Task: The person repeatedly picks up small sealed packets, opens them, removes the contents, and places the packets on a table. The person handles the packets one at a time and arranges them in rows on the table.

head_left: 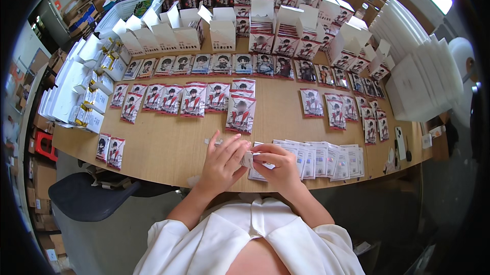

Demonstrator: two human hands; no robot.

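My right hand [278, 166] pinches a small white piece [247, 159], like a folded label or roll; its kind is too small to make out. My left hand [223, 160] closes on the piece's other side with thumb and forefinger, its outer fingers stretched upward. Under and beside my right hand, white-backed flat packets [320, 160] lie in an overlapping row along the near table edge. Just beyond my hands is a red and white foil packet [240, 114] with a printed character, lying face up.
More red and white packets [193, 99] lie in groups across the wooden table [168, 145]. Behind them runs a row of character cards [223, 64]. Open white boxes [223, 36] line the back, with stacked plastic trays [426, 83] at right. A chair [94, 197] stands at left.
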